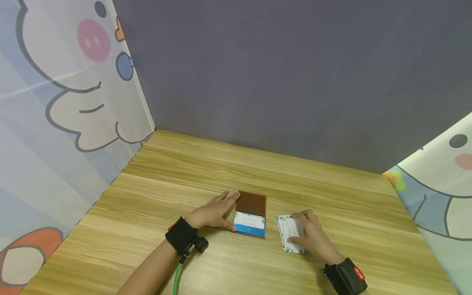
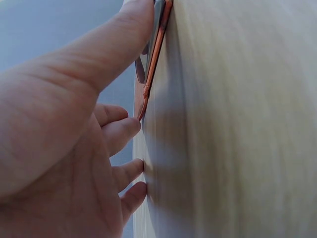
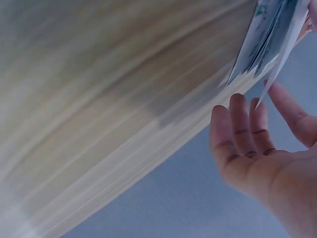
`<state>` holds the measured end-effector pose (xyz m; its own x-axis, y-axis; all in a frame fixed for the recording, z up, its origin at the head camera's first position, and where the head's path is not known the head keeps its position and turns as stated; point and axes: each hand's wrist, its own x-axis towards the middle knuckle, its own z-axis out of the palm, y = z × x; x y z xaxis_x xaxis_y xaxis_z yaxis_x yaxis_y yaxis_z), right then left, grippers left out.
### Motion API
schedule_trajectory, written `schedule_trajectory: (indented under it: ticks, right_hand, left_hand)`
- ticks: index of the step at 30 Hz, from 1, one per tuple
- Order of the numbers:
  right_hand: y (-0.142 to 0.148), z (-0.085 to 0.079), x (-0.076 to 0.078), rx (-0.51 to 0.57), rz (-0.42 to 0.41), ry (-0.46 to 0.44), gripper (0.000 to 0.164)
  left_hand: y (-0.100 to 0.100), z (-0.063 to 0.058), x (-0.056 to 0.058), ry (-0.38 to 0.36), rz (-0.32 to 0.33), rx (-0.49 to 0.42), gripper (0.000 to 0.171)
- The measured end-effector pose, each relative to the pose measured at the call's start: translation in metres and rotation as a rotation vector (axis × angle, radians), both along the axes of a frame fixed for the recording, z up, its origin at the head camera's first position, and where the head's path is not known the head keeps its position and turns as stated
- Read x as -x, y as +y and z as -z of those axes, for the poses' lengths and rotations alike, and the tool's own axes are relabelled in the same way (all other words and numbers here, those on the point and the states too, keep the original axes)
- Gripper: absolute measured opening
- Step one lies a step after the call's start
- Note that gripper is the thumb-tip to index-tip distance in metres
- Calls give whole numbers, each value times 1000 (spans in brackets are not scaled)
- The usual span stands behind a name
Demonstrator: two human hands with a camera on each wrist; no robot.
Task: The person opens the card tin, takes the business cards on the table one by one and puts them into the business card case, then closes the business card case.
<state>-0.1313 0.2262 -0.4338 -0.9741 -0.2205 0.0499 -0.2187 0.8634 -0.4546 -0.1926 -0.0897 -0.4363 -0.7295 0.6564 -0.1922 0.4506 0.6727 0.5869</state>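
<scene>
A brown card holder (image 1: 251,203) lies open on the wooden table, with a white leaf-patterned card (image 1: 254,221) and a blue strip across its lower part. My left hand (image 1: 211,213) is spread along the holder's left side, thumb at the lower corner and fingertips at the upper one. To the right, my right hand (image 1: 314,237) pinches a white card (image 3: 286,59) between thumb and index finger, its edge raised. Under it lie more leaf-patterned cards (image 3: 253,42), overlapping on the table. The other right fingers extend beside the cards.
The wooden table (image 1: 177,180) meets a dark grey panel (image 1: 265,82) at the back. Cartoon-printed curtains (image 1: 66,102) border the left and right sides. A green cable (image 1: 177,278) runs from the left wrist camera toward the front.
</scene>
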Motion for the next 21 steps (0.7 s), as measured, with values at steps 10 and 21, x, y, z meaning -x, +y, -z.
schedule_trajectory:
  ticks: [10,21]
  right_hand:
    - [-2,-3,4,43,-2,-24,58]
    - [-2,-7,7,132,-72,10,39]
  left_hand:
    - [0,-1,0,-4,-2,1,100]
    - [0,2,1,-4,-3,-1,100]
